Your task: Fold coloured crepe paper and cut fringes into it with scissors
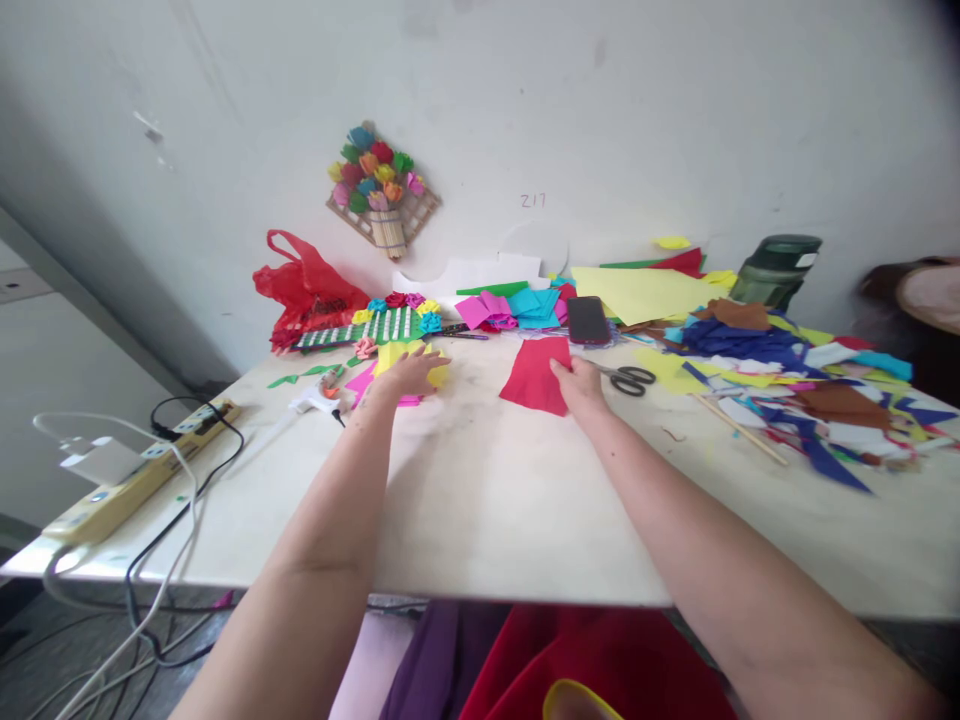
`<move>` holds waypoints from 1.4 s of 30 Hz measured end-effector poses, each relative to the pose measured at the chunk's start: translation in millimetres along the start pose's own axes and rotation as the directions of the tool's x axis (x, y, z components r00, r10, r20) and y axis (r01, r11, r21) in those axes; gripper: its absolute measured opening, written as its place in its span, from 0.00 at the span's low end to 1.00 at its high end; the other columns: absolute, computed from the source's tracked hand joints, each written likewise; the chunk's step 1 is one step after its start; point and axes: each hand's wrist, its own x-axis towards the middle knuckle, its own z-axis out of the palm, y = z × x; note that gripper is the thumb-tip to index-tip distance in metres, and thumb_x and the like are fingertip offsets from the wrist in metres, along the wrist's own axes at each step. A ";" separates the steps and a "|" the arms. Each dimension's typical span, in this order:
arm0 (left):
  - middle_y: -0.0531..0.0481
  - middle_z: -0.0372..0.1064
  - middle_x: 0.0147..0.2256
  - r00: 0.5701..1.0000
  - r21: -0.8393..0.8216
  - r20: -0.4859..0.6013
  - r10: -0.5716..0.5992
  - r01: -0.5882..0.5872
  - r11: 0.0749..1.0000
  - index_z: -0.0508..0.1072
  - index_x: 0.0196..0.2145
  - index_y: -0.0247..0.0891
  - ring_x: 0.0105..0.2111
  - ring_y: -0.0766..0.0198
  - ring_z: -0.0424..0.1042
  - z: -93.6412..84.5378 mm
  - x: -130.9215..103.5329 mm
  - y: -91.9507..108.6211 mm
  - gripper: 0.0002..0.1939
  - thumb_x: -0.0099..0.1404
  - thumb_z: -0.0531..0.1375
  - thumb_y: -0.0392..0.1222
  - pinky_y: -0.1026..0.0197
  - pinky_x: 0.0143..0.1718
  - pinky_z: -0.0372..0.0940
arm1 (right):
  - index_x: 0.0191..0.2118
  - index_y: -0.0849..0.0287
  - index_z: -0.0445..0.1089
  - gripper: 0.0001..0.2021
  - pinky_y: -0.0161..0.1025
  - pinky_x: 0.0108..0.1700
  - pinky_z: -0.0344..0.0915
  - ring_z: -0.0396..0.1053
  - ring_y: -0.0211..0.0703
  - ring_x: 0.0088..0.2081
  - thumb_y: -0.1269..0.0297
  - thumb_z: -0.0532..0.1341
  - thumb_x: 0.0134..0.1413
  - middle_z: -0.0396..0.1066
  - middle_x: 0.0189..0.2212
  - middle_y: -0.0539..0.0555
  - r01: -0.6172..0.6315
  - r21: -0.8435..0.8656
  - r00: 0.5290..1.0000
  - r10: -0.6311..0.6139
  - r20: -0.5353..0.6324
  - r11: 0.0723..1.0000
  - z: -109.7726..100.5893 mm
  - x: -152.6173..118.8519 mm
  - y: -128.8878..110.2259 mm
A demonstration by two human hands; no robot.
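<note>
My right hand (pixel 581 385) pinches the right edge of a red sheet of paper (pixel 534 377), which hangs just over or lies on the table; I cannot tell which. Right behind that hand lie black-handled scissors (pixel 632 380). My left hand (pixel 411 373) is spread palm down over a yellow paper sheet (pixel 391 354), with pink paper (pixel 361 384) showing under it. Left of this hand are a white glue gun (pixel 318 398) and a coral paper flower (pixel 365 348).
A phone (pixel 589 320) lies behind the red sheet. Heaped coloured scraps (pixel 817 400), a wooden stick (pixel 742 429) and a green bottle (pixel 777 272) occupy the right. At left are a power strip (pixel 142 485) with cables and a red plastic bag (pixel 307 285). Several paper flowers (pixel 394 300) sit at the back.
</note>
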 end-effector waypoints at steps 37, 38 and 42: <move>0.47 0.54 0.57 0.807 -0.578 -0.517 -0.287 -0.082 0.812 0.56 0.58 0.41 0.58 0.58 0.52 6.3 32.7 74.3 0.26 0.64 0.45 0.52 0.55 0.57 0.46 | 0.27 0.59 0.66 0.11 0.39 0.28 0.63 0.68 0.44 0.26 0.58 0.60 0.34 0.69 0.21 0.49 -0.207 0.501 0.977 0.200 0.068 0.841 0.1 -2.9 -7.8; 0.45 0.57 0.55 0.819 -0.716 -0.457 -0.346 -0.109 0.689 0.57 0.56 0.39 0.55 0.58 0.57 2.9 36.7 85.8 0.26 0.64 0.45 0.53 0.57 0.54 0.52 | 0.28 0.59 0.67 0.12 0.39 0.29 0.64 0.69 0.45 0.27 0.59 0.60 0.33 0.70 0.22 0.50 -0.237 0.573 0.970 0.224 0.095 0.784 -0.8 -2.8 -9.4; 0.39 0.61 0.51 0.927 -0.990 -0.143 -0.346 -0.126 0.071 0.60 0.53 0.36 0.44 0.60 0.68 -1.6 46.7 123.0 0.30 0.61 0.47 0.60 0.61 0.41 0.63 | 0.32 0.60 0.68 0.14 0.41 0.31 0.67 0.71 0.48 0.29 0.63 0.61 0.31 0.73 0.24 0.52 -0.291 0.685 0.956 0.229 0.183 0.668 -9.3 -1.9 -14.9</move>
